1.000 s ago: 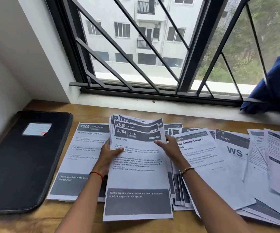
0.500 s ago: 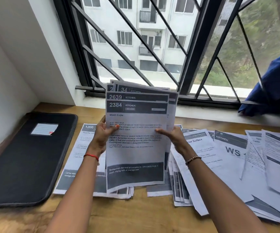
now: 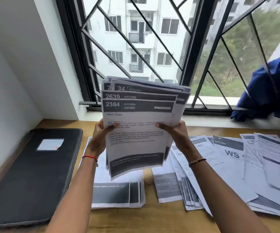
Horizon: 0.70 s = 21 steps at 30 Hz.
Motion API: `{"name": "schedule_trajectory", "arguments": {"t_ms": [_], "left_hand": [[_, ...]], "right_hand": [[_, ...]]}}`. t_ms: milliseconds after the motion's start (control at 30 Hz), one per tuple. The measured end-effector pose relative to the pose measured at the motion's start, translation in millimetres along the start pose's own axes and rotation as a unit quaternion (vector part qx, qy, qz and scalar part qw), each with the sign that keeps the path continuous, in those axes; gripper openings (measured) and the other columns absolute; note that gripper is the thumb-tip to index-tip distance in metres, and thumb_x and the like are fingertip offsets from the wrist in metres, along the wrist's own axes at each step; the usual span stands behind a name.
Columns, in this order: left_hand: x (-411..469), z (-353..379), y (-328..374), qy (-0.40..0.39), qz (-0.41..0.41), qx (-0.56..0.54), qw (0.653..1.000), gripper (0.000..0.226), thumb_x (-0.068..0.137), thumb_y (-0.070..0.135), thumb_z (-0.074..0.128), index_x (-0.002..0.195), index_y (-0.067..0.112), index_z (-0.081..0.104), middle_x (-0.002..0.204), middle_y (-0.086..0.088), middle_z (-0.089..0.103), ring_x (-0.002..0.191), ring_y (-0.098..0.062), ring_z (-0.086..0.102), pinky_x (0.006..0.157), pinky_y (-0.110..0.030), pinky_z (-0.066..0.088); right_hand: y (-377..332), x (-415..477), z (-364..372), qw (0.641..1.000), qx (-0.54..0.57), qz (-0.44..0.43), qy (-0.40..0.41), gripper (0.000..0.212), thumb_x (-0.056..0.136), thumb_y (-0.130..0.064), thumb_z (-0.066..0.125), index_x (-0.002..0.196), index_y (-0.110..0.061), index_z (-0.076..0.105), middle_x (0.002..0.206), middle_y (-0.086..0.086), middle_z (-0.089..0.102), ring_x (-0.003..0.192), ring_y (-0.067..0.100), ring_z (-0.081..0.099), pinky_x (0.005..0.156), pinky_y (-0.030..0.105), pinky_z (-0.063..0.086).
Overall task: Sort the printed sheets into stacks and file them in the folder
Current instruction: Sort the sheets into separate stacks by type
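Sheets [image 3: 136, 148] in left hand [image 3: 100, 134], right hand [image 3: 178, 133]

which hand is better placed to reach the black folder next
Left, probably: the left hand grips the kitchen stack on the side nearest the closed folder; the right hand would have to cross the stack.

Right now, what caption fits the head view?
Left hand and right hand hold a stack of KITCHEN sheets upright over the desk, black folder closed at left.
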<state>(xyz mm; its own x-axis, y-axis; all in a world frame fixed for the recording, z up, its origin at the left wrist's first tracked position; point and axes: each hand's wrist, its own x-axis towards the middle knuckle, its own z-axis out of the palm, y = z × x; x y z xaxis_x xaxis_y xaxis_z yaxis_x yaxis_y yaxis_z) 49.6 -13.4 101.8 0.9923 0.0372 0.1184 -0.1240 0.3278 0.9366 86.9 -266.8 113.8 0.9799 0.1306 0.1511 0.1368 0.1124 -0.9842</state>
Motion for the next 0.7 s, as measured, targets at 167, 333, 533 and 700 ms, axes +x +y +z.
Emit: {"name": "schedule_trajectory", "arguments": {"t_ms": [167,333,533,700], "left_hand": [[-11.1,1.9,-7.3,-0.013,0.014,0.038,0.999,0.027,0.065,0.020,0.071,0.091,0.023,0.072,0.095,-0.007,0.072,0.091,-0.028,0.067,0.078,-0.040,0.057],[-27.0,-4.6,-40.1,0.021,-0.016,0.063,0.998,0.033,0.072,0.008,0.071,0.101,0.021,0.061,0.103,-0.008,0.067,0.098,-0.022,0.062,0.081,-0.029,0.055],[-32.8,-7.3,-55.9,0.065,0.009,0.097,0.993,0.023,0.085,0.002,0.061,0.102,0.018,0.062,0.105,-0.009,0.066,0.101,-0.024,0.061,0.081,-0.031,0.056],[-24.7,-4.7,-40.6,0.072,0.039,0.140,0.987,0.013,0.085,0.009,0.062,0.096,0.015,0.062,0.096,-0.004,0.066,0.091,-0.019,0.062,0.075,-0.028,0.057]], "right_hand": [[9.4,-13.8,22.8,0.998,-0.027,-0.021,0.050,0.033,0.070,0.003,0.074,0.101,-0.006,0.065,0.089,0.002,0.068,0.068,0.002,0.066,0.058,0.016,0.052],[49.2,-32.7,30.3,0.995,-0.046,0.040,0.077,0.032,0.066,0.001,0.079,0.094,-0.010,0.068,0.092,0.012,0.069,0.079,0.019,0.065,0.067,0.029,0.057],[50.3,-37.6,35.7,0.994,-0.069,0.014,0.081,0.026,0.072,-0.003,0.075,0.093,-0.014,0.066,0.087,0.004,0.069,0.070,0.001,0.065,0.060,0.020,0.054],[46.4,-32.7,39.6,0.994,-0.050,0.018,0.095,0.023,0.074,-0.003,0.074,0.096,-0.006,0.068,0.087,0.006,0.069,0.068,0.000,0.065,0.060,0.017,0.052]]}}
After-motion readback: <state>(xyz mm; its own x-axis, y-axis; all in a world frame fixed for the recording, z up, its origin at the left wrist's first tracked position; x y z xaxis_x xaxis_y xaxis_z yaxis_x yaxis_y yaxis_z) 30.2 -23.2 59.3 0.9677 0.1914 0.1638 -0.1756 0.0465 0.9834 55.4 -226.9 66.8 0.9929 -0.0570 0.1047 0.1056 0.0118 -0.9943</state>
